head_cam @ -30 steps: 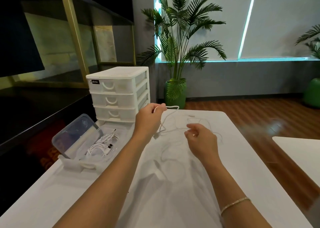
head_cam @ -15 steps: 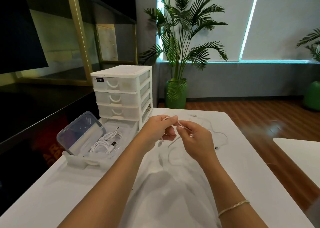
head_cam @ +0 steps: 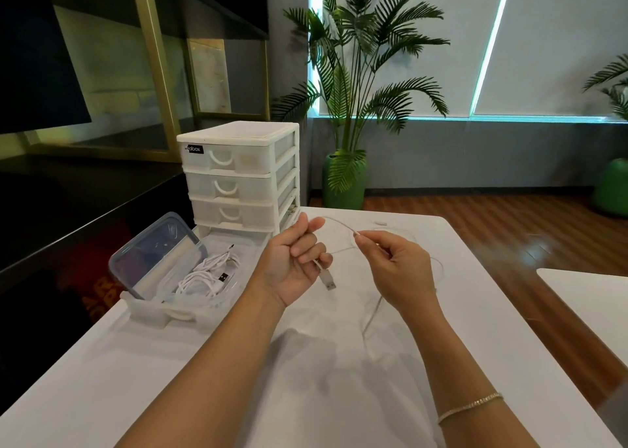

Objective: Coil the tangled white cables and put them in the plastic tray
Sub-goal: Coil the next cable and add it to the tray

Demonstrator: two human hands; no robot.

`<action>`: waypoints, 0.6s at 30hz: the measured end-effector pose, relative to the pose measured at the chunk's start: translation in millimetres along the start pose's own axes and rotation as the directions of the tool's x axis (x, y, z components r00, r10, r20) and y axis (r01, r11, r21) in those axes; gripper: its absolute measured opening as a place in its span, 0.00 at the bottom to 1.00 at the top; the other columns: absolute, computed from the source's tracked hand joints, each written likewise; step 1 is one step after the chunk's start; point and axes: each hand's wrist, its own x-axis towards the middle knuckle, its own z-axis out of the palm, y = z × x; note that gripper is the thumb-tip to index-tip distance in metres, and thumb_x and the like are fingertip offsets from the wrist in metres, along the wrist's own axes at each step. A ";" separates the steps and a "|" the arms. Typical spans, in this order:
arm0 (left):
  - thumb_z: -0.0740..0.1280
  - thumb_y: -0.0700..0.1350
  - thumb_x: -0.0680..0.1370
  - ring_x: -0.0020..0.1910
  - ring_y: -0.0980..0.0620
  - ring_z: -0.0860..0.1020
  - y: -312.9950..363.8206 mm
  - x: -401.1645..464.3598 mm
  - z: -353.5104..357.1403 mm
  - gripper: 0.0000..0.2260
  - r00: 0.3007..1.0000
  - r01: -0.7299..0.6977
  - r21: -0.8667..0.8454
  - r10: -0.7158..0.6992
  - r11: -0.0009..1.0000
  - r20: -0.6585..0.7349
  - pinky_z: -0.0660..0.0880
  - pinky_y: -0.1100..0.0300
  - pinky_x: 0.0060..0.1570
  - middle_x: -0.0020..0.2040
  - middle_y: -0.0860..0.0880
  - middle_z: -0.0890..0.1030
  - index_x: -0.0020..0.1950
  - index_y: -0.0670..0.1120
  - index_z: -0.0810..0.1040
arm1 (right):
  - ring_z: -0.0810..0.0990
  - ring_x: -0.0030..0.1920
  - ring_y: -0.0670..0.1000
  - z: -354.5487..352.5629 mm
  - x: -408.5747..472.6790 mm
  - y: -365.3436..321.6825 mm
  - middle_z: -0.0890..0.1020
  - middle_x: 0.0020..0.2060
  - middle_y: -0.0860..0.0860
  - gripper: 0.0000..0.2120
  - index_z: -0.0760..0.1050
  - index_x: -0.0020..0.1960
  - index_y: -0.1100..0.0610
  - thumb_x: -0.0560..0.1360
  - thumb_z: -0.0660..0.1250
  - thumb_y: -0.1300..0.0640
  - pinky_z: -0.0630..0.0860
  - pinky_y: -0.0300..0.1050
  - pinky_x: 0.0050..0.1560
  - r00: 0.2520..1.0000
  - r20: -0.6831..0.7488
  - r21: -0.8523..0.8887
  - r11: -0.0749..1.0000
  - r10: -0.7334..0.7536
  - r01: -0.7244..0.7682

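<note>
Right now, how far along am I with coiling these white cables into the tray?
Partly done. Some white cables already lie bundled in the plastic tray. In hand: the left hand holds one loose cable near its USB plug, and the right hand pinches it further along. Left: that cable still trails uncoiled over the table; coil it and add it.

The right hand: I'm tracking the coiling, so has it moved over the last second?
Yes. The right hand, pinching the white cable, swung in toward the drawer unit, then drew back.
</note>
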 end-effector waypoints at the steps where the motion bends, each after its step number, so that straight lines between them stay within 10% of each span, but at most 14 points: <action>1: 0.56 0.49 0.80 0.19 0.58 0.63 0.4 0.2 -1.3 0.16 1.000 -0.012 -0.031 0.012 0.999 0.001 0.73 0.63 0.30 0.18 0.54 0.63 0.41 0.43 0.78 | 0.75 0.47 0.42 -0.3 0.1 -0.3 0.83 0.52 0.51 0.13 0.80 0.56 0.56 0.75 0.65 0.53 0.67 0.24 0.43 1.000 -0.006 0.009 1.000 0.004 -0.004; 13: 0.54 0.49 0.82 0.18 0.57 0.61 -1.0 3.8 -6.4 0.16 0.999 -0.007 -0.212 -0.001 0.977 -0.039 0.61 0.68 0.18 0.19 0.53 0.63 0.46 0.41 0.77 | 0.75 0.40 0.40 -0.8 -1.3 2.0 0.84 0.48 0.49 0.10 0.82 0.52 0.56 0.74 0.67 0.54 0.67 0.20 0.39 1.000 0.005 -0.045 0.999 0.025 -0.025; 18: 0.53 0.48 0.82 0.19 0.57 0.65 -0.9 5.8 -8.2 0.15 0.993 -0.055 -0.225 0.030 0.973 -0.112 0.64 0.67 0.19 0.23 0.52 0.70 0.45 0.41 0.75 | 0.81 0.45 0.48 5.5 -5.2 5.4 0.85 0.47 0.50 0.09 0.83 0.50 0.54 0.74 0.68 0.52 0.79 0.47 0.51 0.990 0.142 -0.191 0.982 0.015 0.012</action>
